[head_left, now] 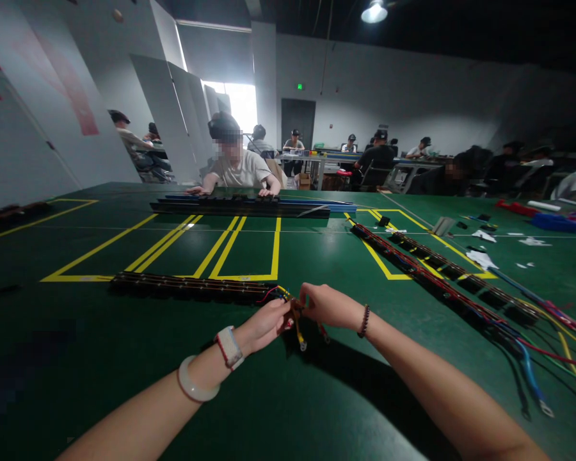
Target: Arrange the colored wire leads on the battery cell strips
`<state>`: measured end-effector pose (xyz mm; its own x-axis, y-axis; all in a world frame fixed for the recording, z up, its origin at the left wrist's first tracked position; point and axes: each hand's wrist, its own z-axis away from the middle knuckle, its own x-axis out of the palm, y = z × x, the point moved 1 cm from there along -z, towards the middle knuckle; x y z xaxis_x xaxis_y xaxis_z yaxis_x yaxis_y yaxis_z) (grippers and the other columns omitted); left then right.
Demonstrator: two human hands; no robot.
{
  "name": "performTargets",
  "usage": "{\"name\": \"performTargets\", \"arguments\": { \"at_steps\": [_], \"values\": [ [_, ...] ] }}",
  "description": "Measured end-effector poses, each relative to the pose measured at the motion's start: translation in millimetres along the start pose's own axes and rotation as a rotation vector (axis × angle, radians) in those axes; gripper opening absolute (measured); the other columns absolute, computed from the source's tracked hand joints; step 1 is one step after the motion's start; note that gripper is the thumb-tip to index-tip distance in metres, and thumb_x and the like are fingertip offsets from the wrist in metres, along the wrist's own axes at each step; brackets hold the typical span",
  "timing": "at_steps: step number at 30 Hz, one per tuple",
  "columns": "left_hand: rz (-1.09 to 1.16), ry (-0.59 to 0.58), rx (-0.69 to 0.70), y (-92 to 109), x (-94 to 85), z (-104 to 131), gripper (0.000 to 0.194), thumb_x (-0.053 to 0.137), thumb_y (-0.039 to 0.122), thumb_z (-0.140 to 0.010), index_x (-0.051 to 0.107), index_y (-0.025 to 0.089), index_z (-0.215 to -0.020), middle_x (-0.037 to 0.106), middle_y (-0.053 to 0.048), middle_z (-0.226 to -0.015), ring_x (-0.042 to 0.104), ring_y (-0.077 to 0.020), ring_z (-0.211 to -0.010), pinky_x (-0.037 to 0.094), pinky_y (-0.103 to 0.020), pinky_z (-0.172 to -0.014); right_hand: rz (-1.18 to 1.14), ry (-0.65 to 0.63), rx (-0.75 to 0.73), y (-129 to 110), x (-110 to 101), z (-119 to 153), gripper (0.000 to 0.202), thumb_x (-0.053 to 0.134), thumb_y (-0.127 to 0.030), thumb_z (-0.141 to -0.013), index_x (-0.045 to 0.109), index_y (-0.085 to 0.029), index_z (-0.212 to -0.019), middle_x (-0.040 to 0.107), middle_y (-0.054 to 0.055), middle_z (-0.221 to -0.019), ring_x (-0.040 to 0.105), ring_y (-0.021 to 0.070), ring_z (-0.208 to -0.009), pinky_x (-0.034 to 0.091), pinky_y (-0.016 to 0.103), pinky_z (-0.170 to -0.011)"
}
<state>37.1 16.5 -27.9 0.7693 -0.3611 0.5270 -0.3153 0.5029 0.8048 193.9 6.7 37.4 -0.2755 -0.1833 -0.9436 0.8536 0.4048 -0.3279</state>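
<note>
A long black strip [187, 286] with copper-coloured lines along its top lies on the green table. From its right end come thin coloured wires [282, 292], which run to my two hands. My left hand [267, 325], with a watch band and a pale bangle on its arm, is closed on these wires. My right hand [327, 305], wearing a beaded bracelet, pinches the same bundle from the right, its fingertips close to the left ones. Below the fingers hang short leads with ring terminals [303, 346]. What exactly sits between the fingertips is too small to tell.
Yellow tape lines [160, 251] mark the green table [249, 410]. To the right lie wired black strips [436, 282] and a blue cable [532, 374] with a ring terminal. Across the table a person [240, 168] handles long dark rails [240, 208]. White scraps [482, 257] lie further right.
</note>
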Motion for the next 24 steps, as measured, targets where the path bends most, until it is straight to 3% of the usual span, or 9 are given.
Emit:
{"name": "performTargets", "arguments": {
  "at_steps": [3,6,14,20,24],
  "values": [
    [-0.07,-0.023,-0.015,1.4,-0.3,0.2,0.013,0.054,0.022,-0.082,0.057,0.009,-0.082,0.054,-0.001,-0.064,0.039,-0.0016,-0.044,0.027,-0.015,-0.041,0.043,0.096,0.074,19.0,-8.5,-5.7,0.018,0.057,-0.025,-0.078,0.058,-0.018,-0.095,0.064,0.003,-0.076,0.057,0.0117,-0.066,0.033,0.019,-0.054],
    [-0.105,-0.046,-0.024,5.3,1.6,3.0,0.018,0.049,0.021,-0.084,0.058,0.009,-0.094,0.057,-0.003,-0.07,0.038,-0.0009,-0.043,0.028,-0.015,-0.041,0.065,0.193,0.151,40.5,-9.1,-16.6,0.019,0.057,-0.035,-0.079,0.061,-0.017,-0.079,0.063,0.002,-0.073,0.056,0.0124,-0.065,0.032,0.02,-0.054],
    [-0.171,-0.127,-0.11,10.8,1.0,5.3,0.029,0.044,0.027,-0.087,0.054,0.01,-0.108,0.06,-0.006,-0.069,0.042,-0.0032,-0.042,0.028,-0.015,-0.039,0.132,0.356,0.193,66.6,18.4,-40.5,0.029,0.055,-0.044,-0.08,0.063,-0.016,-0.074,0.059,0.003,-0.077,0.051,0.0125,-0.07,0.032,0.021,-0.059],
    [-0.125,-0.136,-0.114,10.0,-2.8,3.4,0.033,0.045,0.028,-0.087,0.052,0.011,-0.115,0.063,-0.01,-0.076,0.047,-0.004,-0.046,0.034,-0.014,-0.043,0.34,0.422,0.031,59.5,23.1,-30.3,0.025,0.052,-0.039,-0.084,0.065,-0.018,-0.084,0.057,0.005,-0.084,0.047,0.0164,-0.085,0.03,0.027,-0.077],
    [-0.071,-0.121,-0.112,6.2,-6.4,1.0,0.032,0.043,0.03,-0.088,0.051,0.011,-0.112,0.063,-0.01,-0.074,0.048,-0.0047,-0.046,0.036,-0.015,-0.044,0.45,0.469,-0.284,49.2,25.6,-20.3,0.023,0.044,-0.03,-0.089,0.059,-0.019,-0.103,0.057,0.006,-0.095,0.046,0.0161,-0.088,0.028,0.032,-0.086]
  ]
}}
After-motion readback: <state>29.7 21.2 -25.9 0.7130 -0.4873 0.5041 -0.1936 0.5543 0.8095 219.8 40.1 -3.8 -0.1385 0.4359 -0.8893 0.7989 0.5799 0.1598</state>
